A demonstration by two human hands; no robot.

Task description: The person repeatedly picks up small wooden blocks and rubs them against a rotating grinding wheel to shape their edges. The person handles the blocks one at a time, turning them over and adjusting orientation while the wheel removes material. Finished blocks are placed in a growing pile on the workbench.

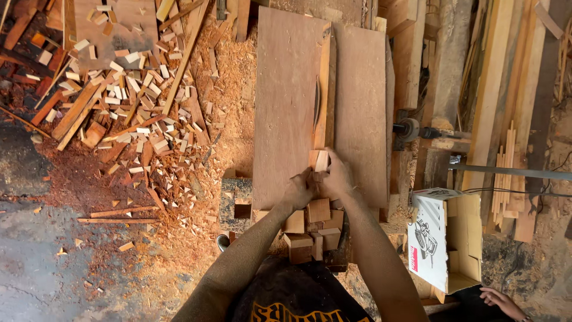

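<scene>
Both hands — left hand point(298, 189), right hand point(336, 176) — are clamped on a small wood block point(320, 161) near the saw table's point(286, 89) near edge, right behind the blade point(316, 104). I'd keep it flat and fingertips off the cut line — go slow.

One package shows: an open cardboard box point(447, 241) at the lower right of the frame, standing on the sawdust just right of the workbench. It is brown inside with its flaps up; the side facing left is white, with a black line drawing of a power tool and a red patch near its bottom.
</scene>
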